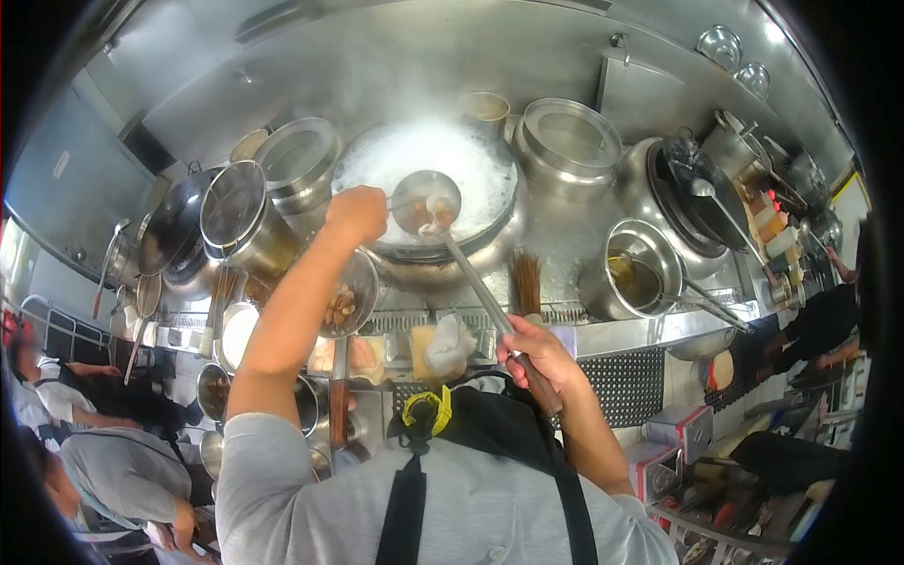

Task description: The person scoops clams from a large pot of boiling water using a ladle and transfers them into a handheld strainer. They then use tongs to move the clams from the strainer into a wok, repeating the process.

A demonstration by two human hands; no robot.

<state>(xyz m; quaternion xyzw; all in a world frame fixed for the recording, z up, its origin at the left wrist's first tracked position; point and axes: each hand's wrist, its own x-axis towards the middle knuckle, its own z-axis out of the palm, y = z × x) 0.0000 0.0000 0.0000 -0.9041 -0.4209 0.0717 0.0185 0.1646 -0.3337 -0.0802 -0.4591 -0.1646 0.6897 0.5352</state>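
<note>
My right hand (539,360) is wrapped round the wooden handle of a long metal ladle (476,281). Its shaft slants up and left to a round, shallow metal bowl (411,220) with brown and pale bits of food in it, over a big wok (377,165) of white, steaming liquid. My left hand (358,215) is a closed fist at the bowl's left edge. Something thin shows between fist and bowl; I cannot tell what it is. Below my left forearm, a round strainer (363,273) holds brown pieces, its wooden handle (339,410) pointing towards me.
Steel pots (570,141) flank the wok. A bamboo brush (525,287) and a crumpled white cloth (450,347) sit along the front edge. On the right stands a pot (612,282) with a strainer inside. People (118,471) are at the left and far right.
</note>
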